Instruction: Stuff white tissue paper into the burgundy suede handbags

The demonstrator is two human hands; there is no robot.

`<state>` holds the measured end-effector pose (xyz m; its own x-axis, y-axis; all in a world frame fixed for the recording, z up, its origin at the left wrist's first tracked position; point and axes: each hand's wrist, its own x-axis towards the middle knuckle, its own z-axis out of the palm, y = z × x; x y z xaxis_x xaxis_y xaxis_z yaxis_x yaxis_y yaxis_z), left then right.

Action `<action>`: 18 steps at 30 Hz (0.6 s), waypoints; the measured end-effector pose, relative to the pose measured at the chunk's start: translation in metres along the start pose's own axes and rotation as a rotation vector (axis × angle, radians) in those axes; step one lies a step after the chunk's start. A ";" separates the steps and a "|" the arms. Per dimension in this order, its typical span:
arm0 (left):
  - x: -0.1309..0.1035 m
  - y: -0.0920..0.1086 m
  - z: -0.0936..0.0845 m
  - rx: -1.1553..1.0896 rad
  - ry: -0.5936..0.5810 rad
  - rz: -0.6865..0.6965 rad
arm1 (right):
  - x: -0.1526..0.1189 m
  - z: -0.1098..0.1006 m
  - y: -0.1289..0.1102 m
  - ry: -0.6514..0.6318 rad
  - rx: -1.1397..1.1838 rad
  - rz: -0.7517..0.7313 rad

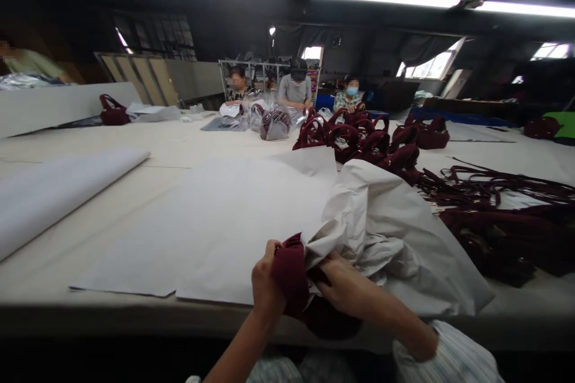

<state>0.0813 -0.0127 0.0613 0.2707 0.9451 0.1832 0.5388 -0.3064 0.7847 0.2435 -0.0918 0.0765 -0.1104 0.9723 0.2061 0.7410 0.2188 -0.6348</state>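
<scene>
Maroon bag (291,278) at the near edge of the bench (90,233), pinched in the closed grip of the left hand (266,287). Right hand (341,284) just beside it, fingers shut on crumpled paper (386,233) pressed against the bag's mouth. Flat paper sheets (215,227) spread to the left and ahead of the hands, wide and bare, giving open room that way. Rolled paper (49,197) farther left, well apart. Close on the right, a tangle of maroon straps (503,197) crowding that side; behind the crumpled paper, a heap of maroon bags (359,137) blocking the way forward. Clear-wrapped bags (272,119) near the far edge, with three seated people (296,90) behind them. One more maroon bag at far left (113,111). No readable brand, label or writing anywhere.
</scene>
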 end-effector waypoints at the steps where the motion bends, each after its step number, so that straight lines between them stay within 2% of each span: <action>1: -0.001 -0.001 0.000 -0.019 0.003 -0.004 | -0.002 -0.002 -0.001 0.070 0.000 0.037; 3: -0.003 -0.001 0.002 -0.049 0.011 0.006 | -0.005 -0.004 -0.001 0.271 0.017 0.115; 5: -0.006 0.001 0.005 -0.078 0.018 0.049 | -0.002 -0.003 0.001 0.392 0.067 0.152; 9: -0.005 -0.005 0.011 -0.133 0.028 0.162 | 0.009 0.006 0.012 0.336 0.215 0.109; 13: 0.004 -0.015 0.011 -0.190 0.031 0.103 | 0.008 0.023 0.009 0.448 0.052 0.015; 15: 0.007 -0.015 0.009 -0.226 0.035 0.070 | 0.001 0.026 -0.001 0.352 0.034 -0.062; 18: 0.007 -0.007 0.005 -0.262 0.046 0.040 | -0.008 0.020 -0.016 0.078 0.054 -0.171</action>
<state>0.0830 -0.0048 0.0537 0.2476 0.9388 0.2397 0.3021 -0.3098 0.9015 0.2197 -0.1018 0.0700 -0.1779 0.9117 0.3703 0.6790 0.3861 -0.6244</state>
